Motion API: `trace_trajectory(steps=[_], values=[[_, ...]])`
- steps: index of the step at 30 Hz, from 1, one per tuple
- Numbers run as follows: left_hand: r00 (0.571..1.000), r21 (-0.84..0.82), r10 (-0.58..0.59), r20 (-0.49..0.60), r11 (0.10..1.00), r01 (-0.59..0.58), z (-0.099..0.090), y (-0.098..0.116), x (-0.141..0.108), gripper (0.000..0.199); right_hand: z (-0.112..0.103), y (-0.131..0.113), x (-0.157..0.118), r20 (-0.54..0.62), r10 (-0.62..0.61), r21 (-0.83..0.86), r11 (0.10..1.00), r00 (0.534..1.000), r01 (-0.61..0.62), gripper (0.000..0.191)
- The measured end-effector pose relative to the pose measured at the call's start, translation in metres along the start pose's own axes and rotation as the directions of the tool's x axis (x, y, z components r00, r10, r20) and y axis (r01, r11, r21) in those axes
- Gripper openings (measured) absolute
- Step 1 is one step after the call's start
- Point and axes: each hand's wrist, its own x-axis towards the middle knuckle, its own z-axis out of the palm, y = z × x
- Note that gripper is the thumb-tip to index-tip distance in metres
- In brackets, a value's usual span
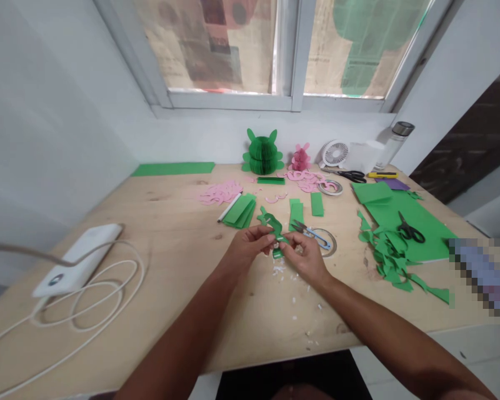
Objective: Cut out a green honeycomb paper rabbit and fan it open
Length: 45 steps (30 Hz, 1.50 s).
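Observation:
Near the middle of the table, a curvy green paper cutout (273, 222) with small white strips on it is pinched in both hands. My left hand (252, 244) closes thumb and fingers on its left side. On its right side, lower down, my right hand (306, 258) pinches it too. Fingers hide part of the cutout. Just beyond my right hand lie blue-handled snips (316, 234) and a roll of tape (332, 244). Small white scraps (278, 270) are scattered below the hands. Folded green paper pieces (240, 211) and a white pen (229, 208) lie beyond my left hand.
Green paper scraps (389, 255), black scissors (410, 229) and green sheets (425, 230) lie right. Pink scraps (220, 192), a green paper figure (263, 155), a pink one (300, 159) and a fan (335, 153) are at the back. A white power bank (81, 258) with cable lies left.

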Motion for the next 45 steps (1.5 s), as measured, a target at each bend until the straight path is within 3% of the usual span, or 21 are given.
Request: trace_trajectory(steps=[6, 10, 15, 21, 25, 30, 45], values=[[0.998, -0.210, -0.042, 0.044, 0.976, 0.050, -0.003, 0.001, 0.002, 0.020, -0.005, -0.008, -0.002, 0.084, -0.079, 0.063, 0.995, 0.993, 0.074, 0.027], [0.998, -0.273, -0.052, 0.045, 0.960, 0.062, -0.004, 0.001, 0.002, 0.022, -0.007, -0.010, -0.001, 0.105, -0.049, 0.153, 0.988, 0.993, 0.032, 0.036], [0.995, -0.271, -0.049, 0.086, 0.960, 0.071, -0.005, 0.001, 0.002, 0.019, -0.005, -0.008, 0.002, 0.184, 0.072, 0.336, 0.933, 0.980, -0.132, 0.035], [0.992, -0.251, -0.051, 0.118, 0.965, 0.080, -0.006, 0.001, 0.001, 0.018, -0.003, -0.001, 0.003, 0.344, 0.208, 0.575, 0.725, 0.915, -0.381, 0.026], [0.988, -0.244, -0.056, 0.146, 0.965, 0.091, -0.005, 0.001, 0.000, 0.020, -0.004, -0.001, 0.002, 0.447, 0.203, 0.601, 0.653, 0.871, -0.461, 0.025], [0.981, -0.228, -0.056, 0.185, 0.969, 0.098, -0.005, 0.001, -0.001, 0.019, -0.005, -0.001, 0.002, 0.489, 0.209, 0.620, 0.600, 0.847, -0.506, 0.025], [0.970, -0.178, -0.049, 0.239, 0.980, 0.094, -0.007, 0.000, 0.001, 0.018, -0.006, 0.002, 0.003, 0.548, 0.197, 0.602, 0.582, 0.813, -0.547, 0.028]])
